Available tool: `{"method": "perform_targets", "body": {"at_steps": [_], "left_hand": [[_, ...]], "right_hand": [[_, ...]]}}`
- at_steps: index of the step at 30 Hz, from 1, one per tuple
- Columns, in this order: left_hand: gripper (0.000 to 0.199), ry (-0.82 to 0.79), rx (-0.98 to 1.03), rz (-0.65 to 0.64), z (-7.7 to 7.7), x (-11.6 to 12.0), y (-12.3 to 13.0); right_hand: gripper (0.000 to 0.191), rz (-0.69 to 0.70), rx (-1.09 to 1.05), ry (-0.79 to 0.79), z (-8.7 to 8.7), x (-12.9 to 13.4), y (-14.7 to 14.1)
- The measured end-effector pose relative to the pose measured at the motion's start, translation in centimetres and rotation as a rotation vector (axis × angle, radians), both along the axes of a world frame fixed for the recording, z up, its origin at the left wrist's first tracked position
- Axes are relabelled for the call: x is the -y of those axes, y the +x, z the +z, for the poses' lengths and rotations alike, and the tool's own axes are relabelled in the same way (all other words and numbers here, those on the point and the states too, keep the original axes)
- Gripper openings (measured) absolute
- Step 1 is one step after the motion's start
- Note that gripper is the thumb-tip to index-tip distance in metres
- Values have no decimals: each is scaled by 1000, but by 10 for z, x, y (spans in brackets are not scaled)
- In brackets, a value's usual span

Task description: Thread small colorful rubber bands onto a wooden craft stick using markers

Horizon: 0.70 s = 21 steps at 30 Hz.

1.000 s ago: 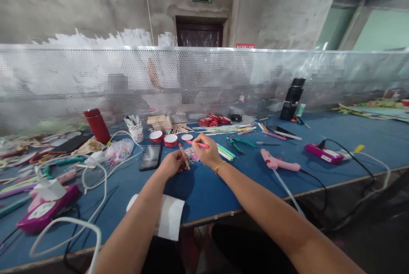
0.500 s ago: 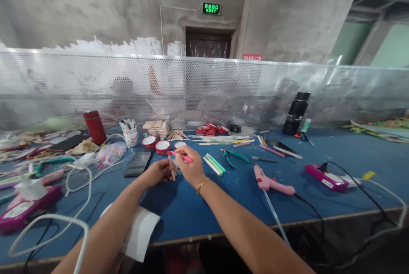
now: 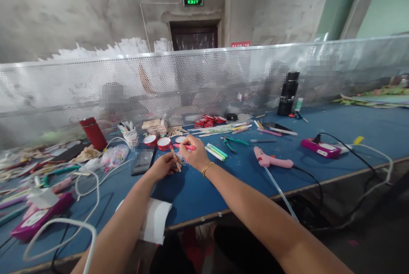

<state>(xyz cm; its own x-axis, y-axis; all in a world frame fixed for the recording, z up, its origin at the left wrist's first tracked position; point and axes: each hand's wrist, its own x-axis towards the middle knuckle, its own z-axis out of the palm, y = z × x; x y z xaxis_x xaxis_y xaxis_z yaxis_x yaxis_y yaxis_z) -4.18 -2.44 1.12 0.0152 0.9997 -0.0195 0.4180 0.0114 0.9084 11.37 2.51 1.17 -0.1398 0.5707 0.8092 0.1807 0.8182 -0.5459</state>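
L hand [image 3: 164,166] grips wooden stick [image 3: 174,156], R hand [image 3: 196,153] pinches pink marker [image 3: 189,147] nr its top; coloring looks part done, w/ red tip, bare wood below.

Pen [image 3: 189,147]: pinkish red
Wooden stick [image 3: 175,159]: light brown, red at the top end
Bracelet [image 3: 207,168]: shiny gold
Table [image 3: 198,197]: blue, with a brown edge
Markers [image 3: 216,152]: green and white
Pliers [image 3: 238,142]: blue-green
Glue gun [image 3: 277,162]: light pink
Round things [image 3: 164,144]: red sides, white tops
Cup [image 3: 130,138]: white with dark squiggly marks
Short bottle [image 3: 93,134]: red
Tall bottle [image 3: 288,96]: black
Power strip [image 3: 320,149]: bright purple-pink and white
Fence [image 3: 198,78]: silver, dotted all over with holes
Exit sign [image 3: 193,0]: green letters on black
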Motion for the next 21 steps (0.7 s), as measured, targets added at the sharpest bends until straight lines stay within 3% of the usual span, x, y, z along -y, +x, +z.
{"method": "perform_targets", "body": {"at_steps": [21], "left_hand": [[37,-20,41,-14,2,3,0]], "right_hand": [[12,-24,83,75,-4,2,-5]]}}
